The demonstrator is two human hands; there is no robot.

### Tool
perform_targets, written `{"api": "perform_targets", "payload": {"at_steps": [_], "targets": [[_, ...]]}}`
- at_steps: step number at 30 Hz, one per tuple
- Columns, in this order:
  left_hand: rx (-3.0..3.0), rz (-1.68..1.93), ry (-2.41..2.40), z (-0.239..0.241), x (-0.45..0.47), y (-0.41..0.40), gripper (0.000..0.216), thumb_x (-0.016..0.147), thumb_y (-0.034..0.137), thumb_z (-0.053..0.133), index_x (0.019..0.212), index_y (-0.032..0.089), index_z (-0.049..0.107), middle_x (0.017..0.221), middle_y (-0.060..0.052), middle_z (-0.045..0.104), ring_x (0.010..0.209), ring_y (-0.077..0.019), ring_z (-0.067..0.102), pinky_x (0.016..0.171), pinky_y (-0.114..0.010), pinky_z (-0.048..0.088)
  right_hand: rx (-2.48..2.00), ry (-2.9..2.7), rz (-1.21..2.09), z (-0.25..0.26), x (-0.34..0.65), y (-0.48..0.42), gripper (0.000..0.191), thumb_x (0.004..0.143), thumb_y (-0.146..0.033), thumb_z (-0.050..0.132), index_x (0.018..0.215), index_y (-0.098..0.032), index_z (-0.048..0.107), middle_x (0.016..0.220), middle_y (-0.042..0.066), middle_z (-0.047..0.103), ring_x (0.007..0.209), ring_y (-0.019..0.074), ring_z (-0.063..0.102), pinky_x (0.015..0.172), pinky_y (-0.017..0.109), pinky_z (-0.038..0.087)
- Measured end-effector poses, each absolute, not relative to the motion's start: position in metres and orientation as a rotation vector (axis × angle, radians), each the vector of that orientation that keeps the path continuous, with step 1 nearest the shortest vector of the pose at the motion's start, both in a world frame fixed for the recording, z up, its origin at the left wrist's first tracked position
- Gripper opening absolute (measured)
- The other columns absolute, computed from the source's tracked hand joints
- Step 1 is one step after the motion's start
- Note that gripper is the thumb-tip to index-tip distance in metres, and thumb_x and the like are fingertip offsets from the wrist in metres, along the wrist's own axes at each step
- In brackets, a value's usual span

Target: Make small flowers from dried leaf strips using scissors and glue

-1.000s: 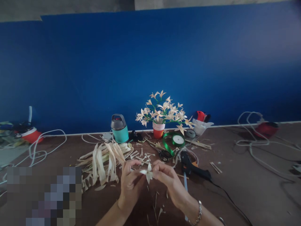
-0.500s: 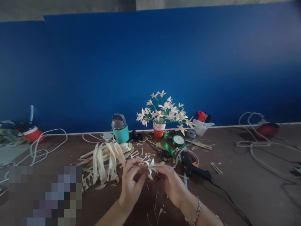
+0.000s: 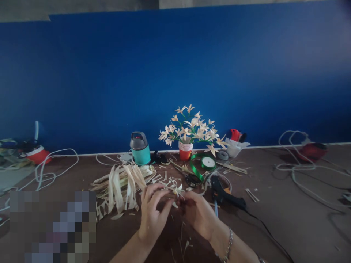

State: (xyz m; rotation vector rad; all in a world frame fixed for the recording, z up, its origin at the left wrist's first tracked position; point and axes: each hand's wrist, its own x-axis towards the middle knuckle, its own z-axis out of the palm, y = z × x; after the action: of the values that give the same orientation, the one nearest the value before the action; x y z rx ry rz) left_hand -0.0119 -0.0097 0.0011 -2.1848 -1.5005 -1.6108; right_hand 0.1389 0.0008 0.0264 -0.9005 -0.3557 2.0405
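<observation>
Head view | left hand: pinching pale flower | right hand: beside it, can't tell grip | glue gun: nearby

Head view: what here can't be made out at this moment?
All in the head view:
Right hand: its back hides most fingertips, so its grip is unclear.
White flower: small and blurred; its base is lost among the fingers.
Pale stick by the glue gun: lower end hidden behind the right hand's wrist.
Lower left: a pixelated block covers whatever is there.
Pale object: cut off by the right edge.
</observation>
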Motion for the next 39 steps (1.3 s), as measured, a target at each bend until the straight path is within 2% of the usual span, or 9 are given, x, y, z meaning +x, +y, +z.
{"api": "perform_targets", "payload": {"at_steps": [6, 15, 28, 39], "targets": [[-2.201, -1.527, -1.483, 0.002, -0.012, -0.011, 0.011, 0.078, 0.018, 0.061, 0.089, 0.022, 0.061, 0.096, -0.006, 0.058, 0.094, -0.0217, 0.055, 0.081, -0.038, 0.045, -0.911, -0.35, 2.077, 0.026, 0.137, 0.0, 0.009, 0.061, -0.016, 0.058, 0.061, -0.01, 0.065, 0.057, 0.002, 0.061, 0.053, 0.0106, 0.052, 0.054, 0.022, 0.039], [-2.184, -1.444, -1.496, 0.007, -0.012, -0.013, 0.006, 0.079, 0.016, 0.059, 0.078, 0.021, 0.062, 0.093, -0.005, 0.059, 0.091, -0.0209, 0.055, 0.08, -0.037, 0.043, -0.943, -0.36, 2.053, 0.025, 0.137, 0.0, 0.008, 0.061, -0.013, 0.057, 0.06, -0.011, 0.065, 0.056, 0.001, 0.062, 0.052, 0.0109, 0.053, 0.053, 0.022, 0.04], [-2.217, -1.467, -1.459, 0.003, -0.013, -0.012, 0.01, 0.08, 0.012, 0.055, 0.08, 0.019, 0.061, 0.094, -0.006, 0.06, 0.09, -0.0208, 0.055, 0.079, -0.037, 0.042, -0.968, -0.395, 2.047, 0.024, 0.138, -0.001, 0.006, 0.06, -0.012, 0.058, 0.062, -0.011, 0.065, 0.058, 0.001, 0.062, 0.054, 0.0101, 0.053, 0.053, 0.022, 0.039], [-2.247, -1.64, -1.554, 0.003, -0.012, -0.011, 0.01, 0.079, 0.012, 0.054, 0.076, 0.02, 0.06, 0.092, -0.005, 0.057, 0.092, -0.0202, 0.054, 0.08, -0.034, 0.043, -0.976, -0.57, 1.924, 0.016, 0.14, 0.001, 0.012, 0.063, -0.026, 0.065, 0.066, -0.015, 0.064, 0.063, 0.0, 0.06, 0.062, 0.0124, 0.052, 0.062, 0.024, 0.039]]}}
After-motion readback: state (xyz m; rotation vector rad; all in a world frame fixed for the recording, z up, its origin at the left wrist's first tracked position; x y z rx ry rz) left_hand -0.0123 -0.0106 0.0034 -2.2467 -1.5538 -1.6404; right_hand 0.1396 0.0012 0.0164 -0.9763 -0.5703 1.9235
